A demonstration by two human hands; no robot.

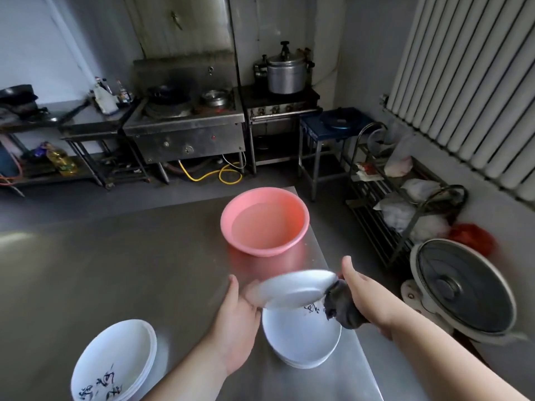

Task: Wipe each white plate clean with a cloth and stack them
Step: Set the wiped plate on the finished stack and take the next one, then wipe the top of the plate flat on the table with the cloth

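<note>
**Plate wiping in hand — one plate aloft over the right-hand stack**

At inspection the person stood at the near side of a steel table (pixel 121 256). The left hand (pixel 234 322) held a white plate (pixel 295 287) by its left rim, thumb on top and fingers curled beneath, the plate tilted and blurred with motion. The right hand (pixel 362 296) was closed round a dark cloth (pixel 338 305), bunched and pressed against the plate's right rim. The lifted plate hung just above a stack of white plates (pixel 301 340) near the table's right edge, close to the near side. A second stack (pixel 115 363), its top plate marked with dark lettering, sat at the near edge further left. A pink basin (pixel 265 221) stood towards the far right corner, well apart from both stacks.

Judged on handling: the plates appeared stiff, glazed and breakable — likely slippery if damp. A rim grip with the thumb over and the fingers under looked sound; holding by one edge alone put the weight on that pinch, so the cloth hand's pressure needed to stay moderate. The cloth was soft and conformed to the rim. Which stack was wiped and which awaited wiping could not be determined.
</note>
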